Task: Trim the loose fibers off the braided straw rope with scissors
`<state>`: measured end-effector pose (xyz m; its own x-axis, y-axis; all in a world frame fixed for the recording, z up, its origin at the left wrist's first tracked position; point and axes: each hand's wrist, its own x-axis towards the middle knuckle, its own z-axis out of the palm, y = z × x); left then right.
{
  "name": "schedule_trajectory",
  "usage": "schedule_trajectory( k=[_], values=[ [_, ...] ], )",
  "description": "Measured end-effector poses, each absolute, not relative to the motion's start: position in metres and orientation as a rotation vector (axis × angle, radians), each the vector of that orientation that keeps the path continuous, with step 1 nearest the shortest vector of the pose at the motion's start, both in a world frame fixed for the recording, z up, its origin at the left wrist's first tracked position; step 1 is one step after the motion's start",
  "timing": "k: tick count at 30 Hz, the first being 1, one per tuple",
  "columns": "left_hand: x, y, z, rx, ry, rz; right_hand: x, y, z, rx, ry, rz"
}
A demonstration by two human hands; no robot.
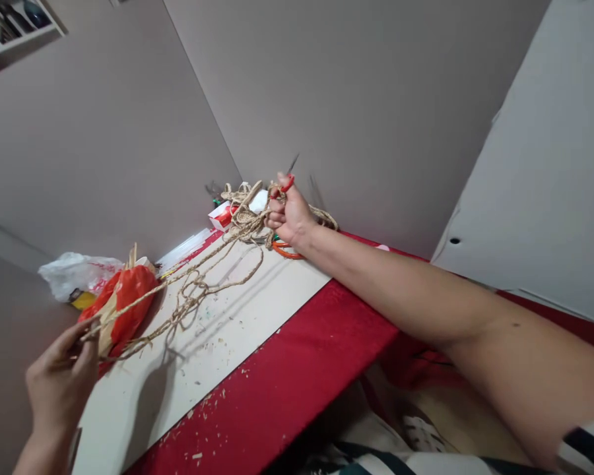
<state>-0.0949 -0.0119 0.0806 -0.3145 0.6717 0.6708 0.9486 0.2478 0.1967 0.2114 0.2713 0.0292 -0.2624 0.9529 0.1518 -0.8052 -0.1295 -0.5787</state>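
A tan braided straw rope (193, 267) stretches across the white board between my two hands, with a loose tangle hanging below it. At the lower left, my left hand (64, 373) is closed, pinching the rope between thumb and fingers. My right hand (292, 214) reaches to the far end of the table and is closed around red-handled scissors (287, 183), whose blade points up. Coils of the same rope (247, 224) lie beside and behind that hand. Whether its fingers also grip a strand is hard to make out.
A red plastic bag (133, 300) with pale straw strips and a clear plastic bag (79, 270) stand at the left. Near the coils sit a small red-and-white box (222, 216) and an orange loop (287, 251). Straw scraps litter the red tablecloth (257, 396). Grey walls enclose the corner.
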Motion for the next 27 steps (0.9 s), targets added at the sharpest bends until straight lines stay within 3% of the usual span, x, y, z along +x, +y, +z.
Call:
schedule_trajectory(
  k=[6, 12, 17, 22, 25, 27],
  values=[
    [-0.124, -0.02, 0.117, -1.472, -2.31, -0.747, 0.2, 0.248, 0.029, -0.171, -0.816, 1.902],
    [-0.107, -0.015, 0.096, -1.866, -2.615, -0.599, 0.193, 0.215, 0.028, 0.012, -1.107, 2.15],
    [0.001, 0.023, 0.066, -2.166, -2.521, -1.042, 0.188, 0.186, 0.023, 0.154, -1.304, 2.194],
    [0.056, 0.048, 0.026, -2.496, -2.838, -1.549, 0.186, 0.174, 0.02, 0.203, -1.385, 2.192],
    [0.057, 0.042, 0.013, -2.241, -2.91, -2.071, 0.185, 0.179, 0.02, 0.147, -1.304, 2.127],
    [0.057, 0.033, 0.01, -1.944, -2.939, -2.224, 0.184, 0.183, 0.019, 0.111, -1.197, 2.069]
  ],
)
